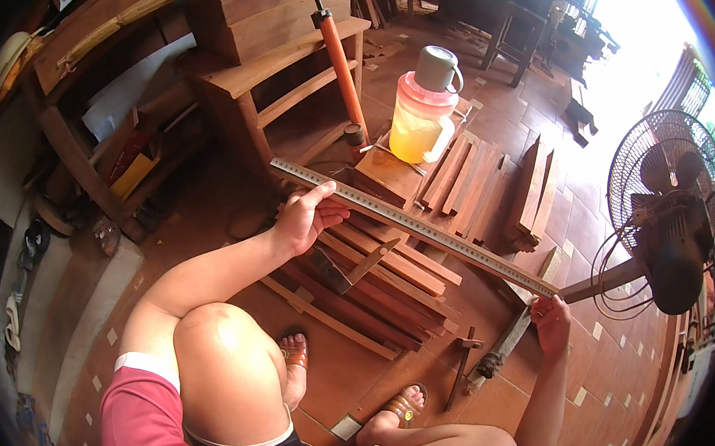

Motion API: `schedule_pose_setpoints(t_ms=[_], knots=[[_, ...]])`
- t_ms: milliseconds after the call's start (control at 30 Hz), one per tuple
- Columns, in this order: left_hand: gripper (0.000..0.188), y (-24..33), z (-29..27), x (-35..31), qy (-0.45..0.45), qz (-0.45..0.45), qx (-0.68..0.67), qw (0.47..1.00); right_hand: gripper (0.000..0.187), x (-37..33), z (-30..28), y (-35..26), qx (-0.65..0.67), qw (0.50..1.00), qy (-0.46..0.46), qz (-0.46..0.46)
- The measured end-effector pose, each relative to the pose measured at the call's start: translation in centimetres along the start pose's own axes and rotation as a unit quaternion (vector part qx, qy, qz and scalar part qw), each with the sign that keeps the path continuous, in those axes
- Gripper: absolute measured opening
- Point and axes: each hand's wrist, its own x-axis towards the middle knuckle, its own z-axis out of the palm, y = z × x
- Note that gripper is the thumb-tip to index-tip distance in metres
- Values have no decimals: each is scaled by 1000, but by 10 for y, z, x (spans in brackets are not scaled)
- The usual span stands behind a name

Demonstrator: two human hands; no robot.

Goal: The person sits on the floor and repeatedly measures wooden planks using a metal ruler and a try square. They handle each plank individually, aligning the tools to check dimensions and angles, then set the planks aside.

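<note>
A long, pale metal ruler with dark markings stretches between my two hands, slanting down to the right. My left hand pinches it near its left end, thumb on top and fingers curled beneath. At the opposite end, the fingers of my right hand close around its tip. Beneath the ruler lies a stack of reddish-brown wooden strips. A try square with a dark stock rests on that stack, just below my left hand. More short wooden pieces lie beyond the ruler.
A clear jug of yellow liquid, capped by a grey cup, stands beyond the ruler. An orange hand pump leans by wooden furniture at left. At right stands a fan with hanging cable. A wooden bar lies near my right hand.
</note>
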Motion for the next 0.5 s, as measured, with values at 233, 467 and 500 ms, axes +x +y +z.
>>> schedule_pose_setpoints(t_ms=[233,467,500], knots=[[21,-1,-3,1,-5,4,-7,1000,30,1,5,2,-14,1000,10,8],[22,-1,-2,0,1,3,-2,1000,31,2,-2,5,-23,1000,2,13],[22,-1,-2,0,4,3,-1,1000,31,1,0,5,-24,1000,3,14]])
